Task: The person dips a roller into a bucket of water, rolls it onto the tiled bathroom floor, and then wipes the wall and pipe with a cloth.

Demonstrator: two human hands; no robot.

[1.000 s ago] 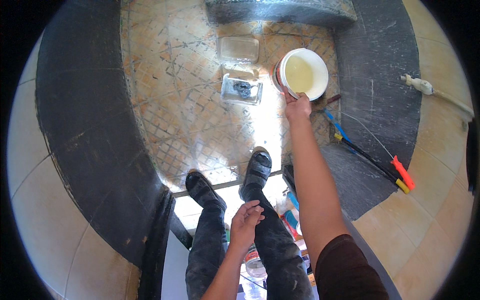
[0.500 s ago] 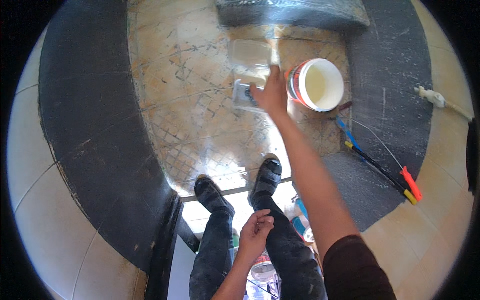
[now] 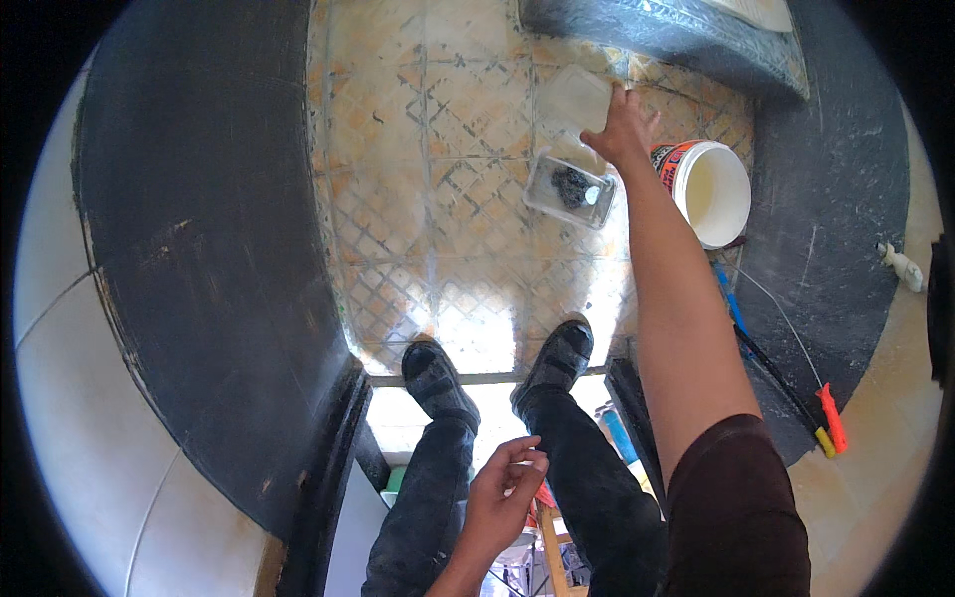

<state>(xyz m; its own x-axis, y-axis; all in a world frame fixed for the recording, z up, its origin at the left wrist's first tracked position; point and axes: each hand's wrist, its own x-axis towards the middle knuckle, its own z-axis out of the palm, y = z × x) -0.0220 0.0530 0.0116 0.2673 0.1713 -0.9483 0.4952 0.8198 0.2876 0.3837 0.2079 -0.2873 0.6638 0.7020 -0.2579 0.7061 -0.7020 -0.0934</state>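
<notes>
My right hand (image 3: 627,131) reaches forward over the tiled floor, fingers apart and nothing visibly held. Its thumb and fingertips are beside the right edge of a clear plastic lid or shallow tray (image 3: 571,97); whether they touch it I cannot tell. Just nearer lies a clear rectangular plastic container (image 3: 550,196) with a dark clump (image 3: 571,185) inside. To the right of my wrist, a white bucket (image 3: 734,193) with an orange and black label leans open toward me. My left hand (image 3: 502,491) hangs empty before my legs, fingers loosely bent and apart.
A roller frame with an orange handle (image 3: 832,416) and a black pole with a yellow end (image 3: 796,400) lie at right. Dark-coated walls (image 3: 199,229) flank the floor, and a dark raised ledge (image 3: 667,40) crosses the far side. A pipe fitting (image 3: 900,266) sticks out at right.
My right hand has moved farther forward, from above the container to beside the clear lid. The container with the dark clump is now uncovered. The whole view has shifted; my left hand stays low.
</notes>
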